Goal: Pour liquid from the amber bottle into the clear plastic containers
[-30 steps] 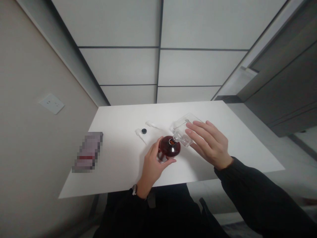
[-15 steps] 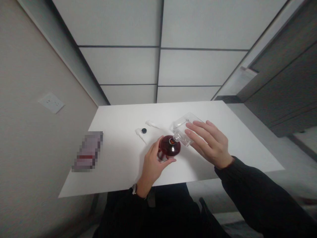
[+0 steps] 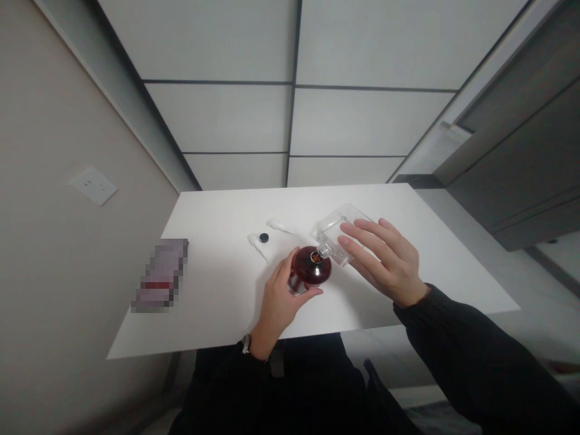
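My left hand [image 3: 283, 293] is wrapped round a dark red-brown bottle [image 3: 312, 269], which stands upright with its round open mouth facing up. In my right hand [image 3: 387, 263] is a clear, flat-sided bottle [image 3: 338, 226], tipped over so that its neck points down and left. That neck meets the rim of the brown bottle's mouth. Whether liquid runs between them I cannot make out. Behind and left of the brown bottle lie two white pump heads [image 3: 281, 226] [image 3: 257, 243] and a small black cap [image 3: 264, 238].
The white table [image 3: 212, 290] holds all these things. A blurred-out purplish flat object [image 3: 158, 275] lies at its left edge. A wall socket [image 3: 94, 185] is on the left wall, and panelled white doors [image 3: 348, 121] rise behind the table.
Both hands keep their hold on the bottles. The clear bottle stays tilted at the brown bottle's mouth, with only a very slight shift.
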